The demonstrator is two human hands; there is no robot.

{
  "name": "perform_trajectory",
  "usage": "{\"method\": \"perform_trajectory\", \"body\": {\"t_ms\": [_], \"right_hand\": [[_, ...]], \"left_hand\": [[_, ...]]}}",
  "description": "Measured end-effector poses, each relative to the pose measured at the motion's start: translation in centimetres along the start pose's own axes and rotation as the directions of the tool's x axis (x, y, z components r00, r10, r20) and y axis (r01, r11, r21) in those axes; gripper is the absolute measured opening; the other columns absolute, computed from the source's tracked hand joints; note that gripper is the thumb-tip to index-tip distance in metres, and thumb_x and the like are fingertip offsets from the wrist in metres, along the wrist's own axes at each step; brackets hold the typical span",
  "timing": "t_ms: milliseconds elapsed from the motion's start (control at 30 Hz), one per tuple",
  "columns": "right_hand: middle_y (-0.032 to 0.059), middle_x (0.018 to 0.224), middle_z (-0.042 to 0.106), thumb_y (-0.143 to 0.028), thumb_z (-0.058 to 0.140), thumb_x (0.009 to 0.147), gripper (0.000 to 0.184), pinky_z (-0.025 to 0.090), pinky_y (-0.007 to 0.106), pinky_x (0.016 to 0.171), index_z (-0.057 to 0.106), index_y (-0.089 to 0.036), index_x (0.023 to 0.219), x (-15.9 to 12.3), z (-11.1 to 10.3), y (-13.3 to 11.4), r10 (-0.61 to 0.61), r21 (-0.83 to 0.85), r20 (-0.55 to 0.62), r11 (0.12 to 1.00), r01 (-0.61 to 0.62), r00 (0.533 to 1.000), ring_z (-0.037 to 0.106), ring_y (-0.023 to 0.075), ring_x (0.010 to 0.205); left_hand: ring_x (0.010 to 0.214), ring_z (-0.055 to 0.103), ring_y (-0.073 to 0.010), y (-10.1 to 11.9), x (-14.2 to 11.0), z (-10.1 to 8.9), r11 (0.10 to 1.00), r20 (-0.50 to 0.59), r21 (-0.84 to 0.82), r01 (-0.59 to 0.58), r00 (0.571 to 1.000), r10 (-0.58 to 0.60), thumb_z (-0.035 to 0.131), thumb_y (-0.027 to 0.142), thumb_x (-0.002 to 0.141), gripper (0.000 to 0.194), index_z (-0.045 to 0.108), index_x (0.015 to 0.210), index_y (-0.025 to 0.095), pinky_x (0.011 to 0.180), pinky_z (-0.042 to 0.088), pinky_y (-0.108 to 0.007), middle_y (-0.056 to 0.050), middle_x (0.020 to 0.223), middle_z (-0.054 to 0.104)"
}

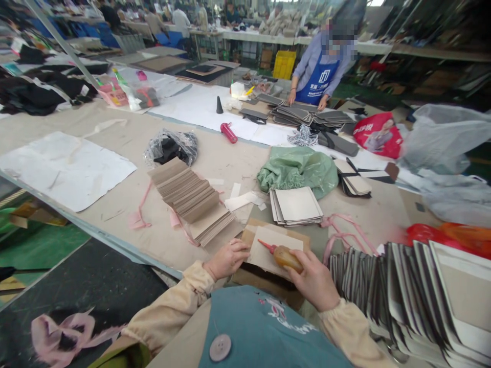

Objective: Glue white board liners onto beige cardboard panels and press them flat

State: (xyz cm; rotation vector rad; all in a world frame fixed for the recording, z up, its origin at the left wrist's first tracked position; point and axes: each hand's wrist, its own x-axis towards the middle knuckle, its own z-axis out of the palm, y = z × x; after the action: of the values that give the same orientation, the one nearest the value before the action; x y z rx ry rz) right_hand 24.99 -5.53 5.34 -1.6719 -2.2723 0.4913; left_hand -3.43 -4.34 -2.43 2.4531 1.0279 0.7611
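My right hand (315,280) is wrapped round an amber squeeze glue bottle (287,257). Its red nozzle points left, over a beige cardboard panel (282,237) in front of me. At the panel's left edge, my left hand (227,259) has its fingers closed on the border. Under the panel lies a brown cardboard piece (251,232), partly covered. Just beyond my left hand, a long fanned stack of brown card panels (192,197) leans across the table. Behind the glued area sits a small pile of cream panels (298,204).
Grey-edged panels (406,291) stand in a dense row at my right. Farther off lie a green plastic bag (299,171), a clear bag with black contents (172,146) and a pink tool (229,133). A person in a blue apron (320,82) handles grey panels across the table.
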Motion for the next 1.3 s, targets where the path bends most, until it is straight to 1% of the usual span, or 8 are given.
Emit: {"method": "perform_trajectory", "body": {"t_ms": [233,400,533,800,933,1033,1167,1300], "right_hand": [[0.0049,0.095,0.057,-0.027,0.06,0.079,0.033,0.049,0.03,0.074,0.057,-0.024,0.111,1.9,0.3,0.5,0.026,-0.068,-0.074,0.997,-0.031,0.997,0.059,0.02,0.084],[0.0044,0.094,0.057,-0.026,0.062,0.078,0.033,0.049,0.031,0.075,0.056,-0.024,0.11,2.3,0.4,0.7,0.048,-0.071,-0.102,0.996,-0.055,0.994,0.059,0.0202,0.084],[0.0042,0.094,0.057,-0.027,0.062,0.077,0.034,0.049,0.031,0.074,0.056,-0.025,0.11,1.4,0.2,1.1,0.106,-0.06,-0.102,0.992,-0.113,0.989,0.059,0.0202,0.085],[0.0018,0.094,0.057,-0.031,0.059,0.078,0.031,0.049,0.03,0.073,0.056,-0.027,0.109,-2.1,-1.0,3.4,0.257,-0.061,-0.125,0.962,-0.266,0.958,0.06,0.0179,0.082],[0.0028,0.096,0.058,-0.032,0.057,0.079,0.032,0.048,0.03,0.077,0.055,-0.026,0.11,-3.4,-1.7,3.6,0.237,-0.019,-0.136,0.97,-0.242,0.962,0.059,0.0185,0.087],[0.0039,0.1,0.057,-0.031,0.056,0.081,0.034,0.048,0.031,0.08,0.052,-0.025,0.114,-4.1,-1.9,3.2,0.213,0.057,-0.134,0.977,-0.207,0.968,0.059,0.0185,0.091],[0.005,0.1,0.056,-0.031,0.056,0.081,0.033,0.049,0.031,0.081,0.052,-0.024,0.113,-4.3,-1.4,2.7,0.204,0.078,-0.132,0.978,-0.195,0.97,0.058,0.0191,0.091],[0.0047,0.099,0.056,-0.029,0.057,0.08,0.035,0.048,0.032,0.082,0.051,-0.025,0.114,-3.4,-0.7,2.2,0.227,0.047,-0.127,0.974,-0.223,0.965,0.058,0.0197,0.09]], "left_hand": [[0.107,0.05,-0.0196,0.2,0.2,-0.3,1.0,0.0,-0.019,0.001,1.0,-0.001,0.047,0.011,0.085,0.025,0.064,0.102,0.019,0.094,0.045,-0.038,-0.009,0.112,0.061],[0.106,0.05,-0.0202,0.3,0.2,-0.2,1.0,0.005,-0.018,0.004,1.0,-0.004,0.047,0.009,0.084,0.027,0.063,0.103,0.02,0.095,0.045,-0.041,-0.009,0.112,0.06],[0.107,0.05,-0.0207,0.5,0.2,-0.2,1.0,0.022,0.008,0.027,0.999,-0.027,0.047,0.009,0.083,0.026,0.064,0.101,0.02,0.095,0.045,-0.04,-0.009,0.113,0.059],[0.103,0.051,-0.0211,1.4,0.9,-0.7,0.997,0.056,0.045,0.061,0.996,-0.064,0.047,0.01,0.083,0.026,0.065,0.098,0.02,0.091,0.046,-0.039,-0.008,0.11,0.06],[0.101,0.052,-0.022,1.9,1.4,-1.3,0.996,0.075,0.056,0.063,0.995,-0.067,0.048,0.012,0.081,0.023,0.067,0.093,0.019,0.091,0.045,-0.041,-0.009,0.109,0.059],[0.102,0.052,-0.0225,2.0,1.7,-1.9,0.997,0.134,0.058,0.058,0.989,-0.066,0.053,0.017,0.081,0.019,0.066,0.093,0.02,0.092,0.045,-0.041,-0.009,0.111,0.058],[0.105,0.051,-0.0243,1.9,1.8,-2.4,0.996,0.198,0.075,0.054,0.978,-0.068,0.061,0.027,0.078,0.019,0.065,0.096,0.021,0.092,0.045,-0.042,-0.009,0.113,0.057],[0.106,0.05,-0.0242,1.8,1.6,-2.1,0.992,0.21,0.109,0.068,0.974,-0.09,0.062,0.029,0.08,0.018,0.065,0.096,0.021,0.092,0.045,-0.042,-0.008,0.114,0.056]]}}
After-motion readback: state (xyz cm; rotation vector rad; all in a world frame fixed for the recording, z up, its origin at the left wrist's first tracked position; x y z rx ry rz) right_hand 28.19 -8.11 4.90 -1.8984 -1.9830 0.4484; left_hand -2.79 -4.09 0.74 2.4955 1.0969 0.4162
